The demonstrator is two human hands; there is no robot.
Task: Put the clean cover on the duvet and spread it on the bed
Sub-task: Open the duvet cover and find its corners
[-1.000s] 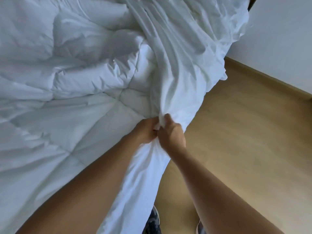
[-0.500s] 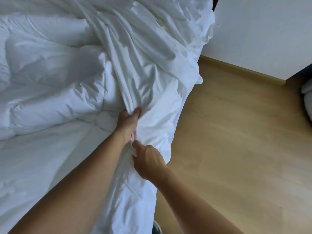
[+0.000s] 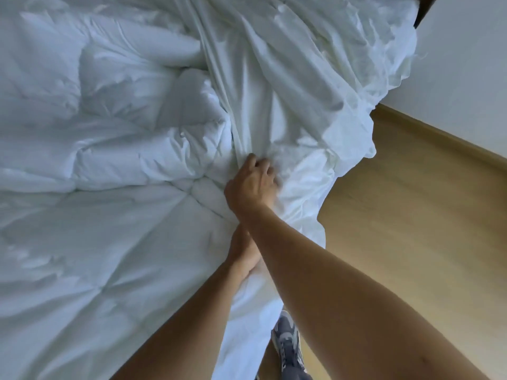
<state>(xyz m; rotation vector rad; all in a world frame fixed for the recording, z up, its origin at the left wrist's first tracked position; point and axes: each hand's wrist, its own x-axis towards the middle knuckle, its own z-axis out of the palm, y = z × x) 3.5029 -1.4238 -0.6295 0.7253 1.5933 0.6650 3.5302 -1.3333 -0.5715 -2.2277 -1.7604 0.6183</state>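
Observation:
A white quilted duvet (image 3: 109, 242) lies rumpled across the left of the bed. The smoother white cover (image 3: 301, 91) is bunched along the bed's right side and hangs over its edge. My right hand (image 3: 252, 185) reaches farther up the bed and is closed on a gathered fold of the cover where it meets the duvet. My left hand (image 3: 241, 256) sits nearer to me, partly hidden under my right forearm, and grips the same strip of fabric.
A light wooden floor (image 3: 411, 215) runs along the bed's right side up to a white wall (image 3: 466, 78). My grey shoe (image 3: 288, 341) stands at the bed's edge below the hanging fabric. A dark corner of furniture (image 3: 425, 6) shows at the top right.
The hands were together, then the left gripped farther up. Now the right hand has crossed over and gripped farther up the cover, while the left sits lower.

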